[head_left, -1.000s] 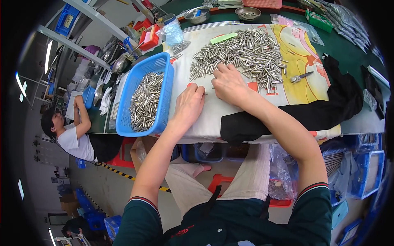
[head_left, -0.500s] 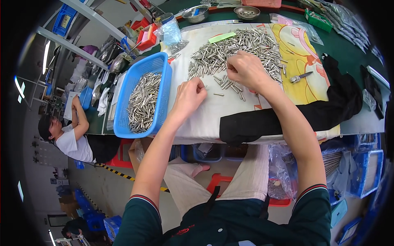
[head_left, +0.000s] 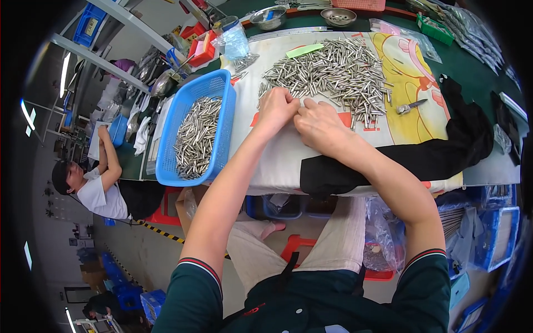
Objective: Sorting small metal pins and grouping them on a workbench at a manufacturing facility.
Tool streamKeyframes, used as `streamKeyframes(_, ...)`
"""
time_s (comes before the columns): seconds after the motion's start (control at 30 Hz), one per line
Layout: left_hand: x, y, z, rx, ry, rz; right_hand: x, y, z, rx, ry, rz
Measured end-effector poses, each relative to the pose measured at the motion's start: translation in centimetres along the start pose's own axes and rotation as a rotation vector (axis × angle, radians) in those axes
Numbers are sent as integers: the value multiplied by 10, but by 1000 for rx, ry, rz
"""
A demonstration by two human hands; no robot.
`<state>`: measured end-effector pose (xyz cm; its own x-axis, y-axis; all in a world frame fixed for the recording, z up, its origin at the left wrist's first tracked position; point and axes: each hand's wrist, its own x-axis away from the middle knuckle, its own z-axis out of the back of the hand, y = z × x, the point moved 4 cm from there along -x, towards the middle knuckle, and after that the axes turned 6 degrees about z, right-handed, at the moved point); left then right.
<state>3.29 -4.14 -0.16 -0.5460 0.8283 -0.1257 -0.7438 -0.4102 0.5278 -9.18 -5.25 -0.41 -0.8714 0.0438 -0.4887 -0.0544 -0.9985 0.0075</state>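
Metal pins [head_left: 333, 72] heaped on cloth; left hand [head_left: 276, 109], right hand [head_left: 321, 125] fingers curled, grip unclear.

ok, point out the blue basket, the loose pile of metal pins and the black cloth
blue basket [head_left: 222, 119]: head view, bare right wall.
pile of metal pins [head_left: 333, 72]: head view, middle of the heap.
black cloth [head_left: 444, 158]: head view, the fold along the table edge.

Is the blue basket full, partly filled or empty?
Partly filled: the blue basket holds a layer of metal pins, with its mesh walls bare above them.
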Motion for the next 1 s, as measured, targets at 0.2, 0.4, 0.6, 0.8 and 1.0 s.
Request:
streamKeyframes(0.2, -11, 11, -6, -184, -92, -25, 3, 37, 28, -94, 40, -118)
streamKeyframes(0.4, -1, 15, -6, -269, -66, -168, 20, 81, 35, 68, -43, -330)
streamKeyframes(0.6, 12, 14, 0, -355, 1, -329, 12, 58, 25, 125, -287, -248)
streamKeyframes(0.8, 23, 12, 0, -469, 13, -407, 18, 40, 25, 312, -208, -323)
streamKeyframes(1.0, 30, 16, 22, -346, 44, -374, 14, 55, 24, 145, 4, -187)
